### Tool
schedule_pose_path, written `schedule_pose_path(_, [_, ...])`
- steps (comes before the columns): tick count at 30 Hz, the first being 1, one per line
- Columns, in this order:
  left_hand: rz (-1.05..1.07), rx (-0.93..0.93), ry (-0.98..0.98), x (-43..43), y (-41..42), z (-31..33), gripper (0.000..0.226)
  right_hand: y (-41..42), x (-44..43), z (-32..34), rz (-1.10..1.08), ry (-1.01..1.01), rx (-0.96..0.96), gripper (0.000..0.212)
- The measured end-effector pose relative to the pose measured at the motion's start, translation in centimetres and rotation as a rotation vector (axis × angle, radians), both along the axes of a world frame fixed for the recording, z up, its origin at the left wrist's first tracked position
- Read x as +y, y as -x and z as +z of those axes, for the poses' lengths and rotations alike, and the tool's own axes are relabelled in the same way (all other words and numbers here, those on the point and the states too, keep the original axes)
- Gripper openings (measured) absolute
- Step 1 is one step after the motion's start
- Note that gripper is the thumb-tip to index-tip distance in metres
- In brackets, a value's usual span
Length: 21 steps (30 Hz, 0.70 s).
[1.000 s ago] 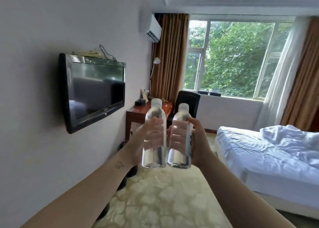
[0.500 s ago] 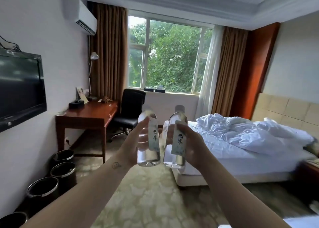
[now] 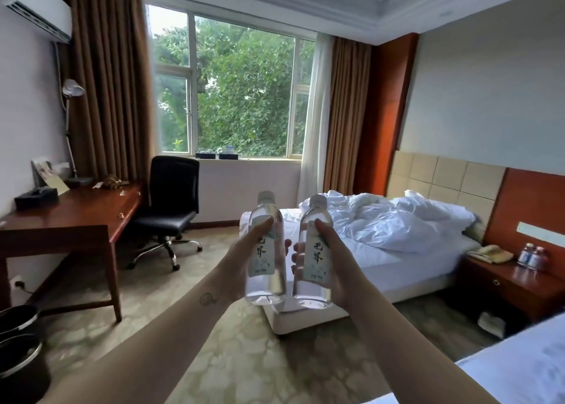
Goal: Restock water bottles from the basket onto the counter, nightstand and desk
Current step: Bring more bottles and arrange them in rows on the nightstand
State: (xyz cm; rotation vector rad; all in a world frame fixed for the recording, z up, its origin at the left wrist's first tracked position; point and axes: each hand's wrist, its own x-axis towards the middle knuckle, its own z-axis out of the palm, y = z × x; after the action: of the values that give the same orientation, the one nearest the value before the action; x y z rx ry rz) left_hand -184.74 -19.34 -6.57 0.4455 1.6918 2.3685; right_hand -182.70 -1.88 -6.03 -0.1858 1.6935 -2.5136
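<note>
Left bottle [image 3: 269,284] and right bottle [image 3: 313,290], clear plastic, white caps, pale labels with black brush characters, upright, side by side at centre, left hand [image 3: 241,263] wrapped round the first, right hand [image 3: 334,266] round the second, desk [image 3: 70,217] at 9 o'clock, nightstand [image 3: 501,278] at 3 o'clock

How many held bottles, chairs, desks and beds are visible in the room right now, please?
Held bottles: 2, the left bottle and the right bottle
Chairs: 1, the chair
Desks: 1, the desk
Beds: 2, the far bed and the near bed
Total: 6
</note>
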Motion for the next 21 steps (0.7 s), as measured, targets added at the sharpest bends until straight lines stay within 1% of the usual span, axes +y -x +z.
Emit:
schedule_pose_path(2, [-0.012,0.045,0.020,0.7,2.8,0.1,0.074,2.6,0.4,-0.1,-0.026,-0.044,0.043,0.053])
schedule_pose_path(5, [-0.095,0.031,-0.007,1.9,7.3,0.7,0.069,6.7,0.9,0.2,-0.060,-0.067,0.095,0.060])
schedule_pose_path(7, [-0.133,0.022,-0.012,2.6,10.8,1.2,0.070,9.9,1.3,0.4,-0.083,-0.065,0.121,0.055])
schedule_pose_path(9, [-0.141,0.066,0.017,3.2,14.3,1.6,0.072,13.2,1.9,0.6,-0.111,-0.050,0.144,0.048])
schedule_pose_path(12, [-0.110,0.131,0.060,4.1,18.4,2.0,0.063,16.8,2.7,0.8,-0.122,-0.034,0.172,0.034])
schedule_pose_path(14, [-0.122,0.139,0.053,4.7,20.8,2.0,0.057,18.9,3.3,0.7,-0.145,-0.033,0.179,0.032])
schedule_pose_path(19, [-0.175,0.124,0.004,7.0,25.4,1.2,0.039,23.0,5.6,-0.3,-0.222,-0.053,0.119,0.054])
schedule_pose_path(21, [-0.212,0.113,0.015,8.2,26.9,0.8,0.038,24.2,6.7,-0.8,-0.222,-0.043,0.099,0.061])
